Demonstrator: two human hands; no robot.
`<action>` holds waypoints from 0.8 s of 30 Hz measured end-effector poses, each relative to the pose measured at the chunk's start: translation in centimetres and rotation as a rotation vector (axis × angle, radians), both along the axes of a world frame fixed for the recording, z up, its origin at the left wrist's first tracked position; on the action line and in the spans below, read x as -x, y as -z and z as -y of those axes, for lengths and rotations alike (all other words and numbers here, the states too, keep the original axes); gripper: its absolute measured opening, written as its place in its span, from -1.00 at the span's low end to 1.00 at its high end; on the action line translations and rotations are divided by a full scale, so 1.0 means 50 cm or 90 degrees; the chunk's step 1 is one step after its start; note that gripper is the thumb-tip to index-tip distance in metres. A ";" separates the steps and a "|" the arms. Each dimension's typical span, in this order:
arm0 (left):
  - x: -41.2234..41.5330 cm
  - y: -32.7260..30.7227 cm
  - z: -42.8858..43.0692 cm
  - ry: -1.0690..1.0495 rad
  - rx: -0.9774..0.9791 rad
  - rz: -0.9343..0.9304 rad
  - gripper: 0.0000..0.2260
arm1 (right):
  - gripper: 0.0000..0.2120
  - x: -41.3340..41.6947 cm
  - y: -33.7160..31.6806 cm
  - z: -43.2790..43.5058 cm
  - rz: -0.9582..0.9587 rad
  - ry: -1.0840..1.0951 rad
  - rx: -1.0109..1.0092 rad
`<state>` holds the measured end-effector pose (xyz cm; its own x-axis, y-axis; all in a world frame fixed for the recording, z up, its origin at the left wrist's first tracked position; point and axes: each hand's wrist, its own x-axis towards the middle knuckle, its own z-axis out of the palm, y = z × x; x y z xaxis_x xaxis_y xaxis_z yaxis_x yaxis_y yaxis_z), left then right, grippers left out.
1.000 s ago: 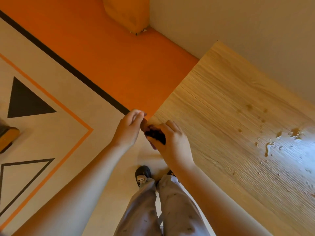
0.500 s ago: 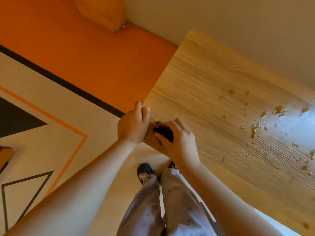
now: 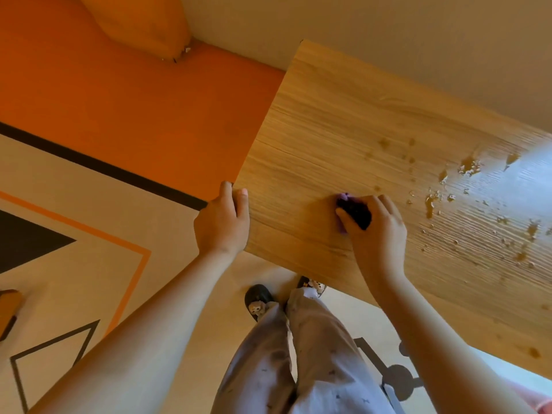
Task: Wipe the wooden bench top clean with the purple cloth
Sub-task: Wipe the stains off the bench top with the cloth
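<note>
The wooden bench top [image 3: 343, 121] fills the right half of the head view, its grain running across. Brown wet spots and splashes [image 3: 466, 180] are scattered over its right part. My right hand [image 3: 376, 231] grips a small bunched purple cloth [image 3: 354, 210] and holds it down on the wood just left of the splashes. Most of the cloth is hidden under my fingers. My left hand [image 3: 222, 222] holds the bench's left corner, thumb on top and fingers curled over the edge.
A pale wall [image 3: 388, 31] runs along the far side of the bench. The floor has an orange band [image 3: 134, 100], a black stripe and triangle patterns. An orange cushion [image 3: 140, 22] lies in the far corner. My legs and slippers [image 3: 260, 300] stand at the bench's near edge.
My right hand has carried the cloth from the bench's left corner inward over the top toward the splashes. My left hand has let go of the cloth and taken hold of the corner edge.
</note>
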<state>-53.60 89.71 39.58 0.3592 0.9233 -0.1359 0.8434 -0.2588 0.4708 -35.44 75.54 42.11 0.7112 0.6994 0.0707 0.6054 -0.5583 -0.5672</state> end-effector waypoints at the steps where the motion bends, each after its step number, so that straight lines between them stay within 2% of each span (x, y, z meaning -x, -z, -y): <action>1: 0.000 0.000 0.000 0.000 -0.001 0.000 -0.78 | -0.76 0.036 0.004 -0.006 -0.013 -0.004 -0.009; 5: 0.002 0.000 0.001 0.000 -0.009 0.002 -0.77 | -0.73 0.189 0.014 -0.036 -0.032 -0.159 -0.014; 7: 0.001 0.001 0.002 0.002 -0.018 0.002 -0.74 | -0.70 0.210 0.014 -0.038 -0.038 -0.179 -0.010; 11: -0.006 -0.006 0.004 -0.004 0.003 -0.030 -0.68 | -0.70 0.155 0.006 0.037 -0.054 -0.122 0.001; 16: -0.011 -0.017 0.010 -0.023 0.013 -0.066 -0.63 | -0.77 0.035 -0.011 0.246 -0.011 0.078 0.078; 19: -0.011 -0.013 0.007 -0.030 0.001 -0.079 -0.66 | -0.79 0.011 -0.020 0.300 -0.028 0.173 0.107; 21: -0.014 -0.013 0.007 -0.036 -0.003 -0.089 -0.67 | -0.77 0.026 -0.018 0.281 -0.041 0.156 0.093; 24: -0.015 -0.015 0.008 -0.029 -0.005 -0.093 -0.66 | -0.73 0.081 -0.005 0.196 -0.047 0.029 0.063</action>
